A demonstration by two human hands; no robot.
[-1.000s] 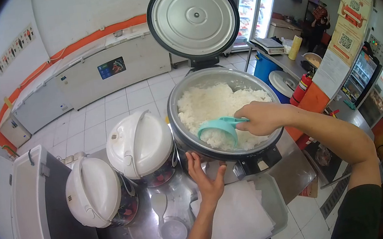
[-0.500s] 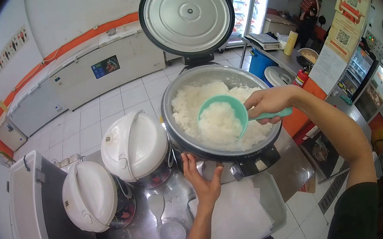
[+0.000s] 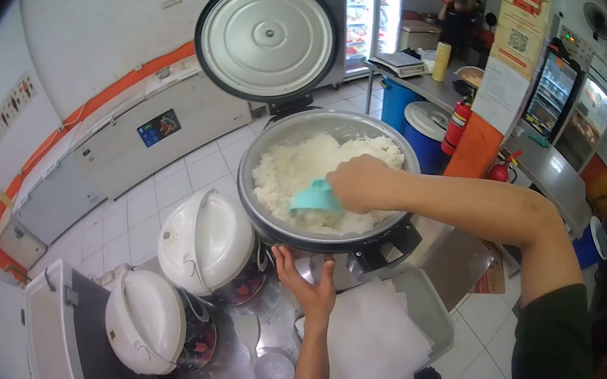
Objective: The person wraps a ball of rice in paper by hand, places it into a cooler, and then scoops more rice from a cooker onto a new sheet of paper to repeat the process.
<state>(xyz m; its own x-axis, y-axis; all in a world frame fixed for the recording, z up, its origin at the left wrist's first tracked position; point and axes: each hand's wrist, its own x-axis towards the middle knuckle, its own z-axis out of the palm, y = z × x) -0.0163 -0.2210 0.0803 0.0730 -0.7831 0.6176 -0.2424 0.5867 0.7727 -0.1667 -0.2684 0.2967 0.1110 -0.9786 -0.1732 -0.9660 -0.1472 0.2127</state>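
Observation:
A large steel rice cooker (image 3: 260, 210) stands open on the counter, its round lid (image 3: 267, 39) tipped up behind. White cooked rice (image 3: 293, 168) fills the pot. My right hand (image 3: 360, 182) is over the pot, shut on a teal scoop (image 3: 314, 199) whose bowl is turned down into the rice. My left hand (image 3: 302, 282) lies open against the cooker's front wall below the rim, fingers spread upward.
Two white lidded pots (image 3: 207, 240) (image 3: 144, 321) stand left of the cooker. A tray lined with white paper (image 3: 373, 341) sits in front of me, a small clear lid (image 3: 275, 367) beside it. A person (image 3: 458, 12) works far back right. Chest freezers (image 3: 150, 133) line the wall.
The scoop dug in, came up heaped with rice half a second ago, and has now turned over and dropped back into the rice. My left hand stayed on the cooker.

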